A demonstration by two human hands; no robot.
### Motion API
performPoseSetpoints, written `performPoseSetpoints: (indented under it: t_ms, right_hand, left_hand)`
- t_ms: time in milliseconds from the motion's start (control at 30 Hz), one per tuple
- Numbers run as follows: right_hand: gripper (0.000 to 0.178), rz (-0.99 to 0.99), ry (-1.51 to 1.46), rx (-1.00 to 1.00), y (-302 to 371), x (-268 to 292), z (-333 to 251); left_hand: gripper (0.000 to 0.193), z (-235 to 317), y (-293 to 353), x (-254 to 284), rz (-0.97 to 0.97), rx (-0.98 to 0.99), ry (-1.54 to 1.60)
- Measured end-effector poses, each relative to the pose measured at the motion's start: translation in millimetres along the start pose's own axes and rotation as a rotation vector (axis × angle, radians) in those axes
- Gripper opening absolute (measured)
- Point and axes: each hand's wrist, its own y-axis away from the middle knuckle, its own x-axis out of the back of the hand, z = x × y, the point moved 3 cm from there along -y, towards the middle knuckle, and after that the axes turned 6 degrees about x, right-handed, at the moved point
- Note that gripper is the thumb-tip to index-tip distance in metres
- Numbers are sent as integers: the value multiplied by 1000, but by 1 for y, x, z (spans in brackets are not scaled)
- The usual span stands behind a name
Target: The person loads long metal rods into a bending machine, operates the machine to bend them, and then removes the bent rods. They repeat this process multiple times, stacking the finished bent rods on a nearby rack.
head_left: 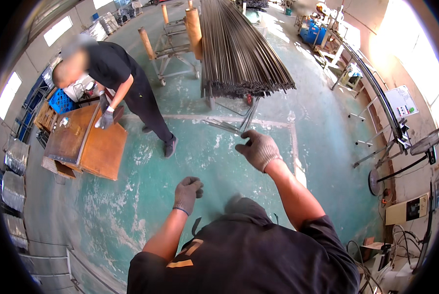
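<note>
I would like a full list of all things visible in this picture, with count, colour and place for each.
metal rods: one large bundle, dark grey, on a rack at top centre
loose rods: a few, grey, on the floor below the bundle
steel trolley: one, rusty orange posts, left of the bundle
workbench: one, brown, at left
co-worker: one, in black, bending over the workbench
crate: one, blue, behind the workbench
fan: one, grey, at right
floor: green, worn
left hand: grey glove, closed, holding nothing
right hand: grey glove, fingers bent, reaching toward the loose rods
</note>
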Motion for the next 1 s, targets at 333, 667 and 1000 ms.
performPoseSetpoints:
  t_ms: [333,667,1000]
  right_hand:
    - [62,10,70,-17,-315,11,-7]
    - [77,-72,267,-260,-499,-34,-26]
    - [56,-191,281,-340,-549,-56,0]
  left_hand:
    - [12,189,-212,-37,113,-202,-54]
    - [21,321,-393,-107,96,-289,-260]
    - [12,318,-466,-128,-91,-58,-107]
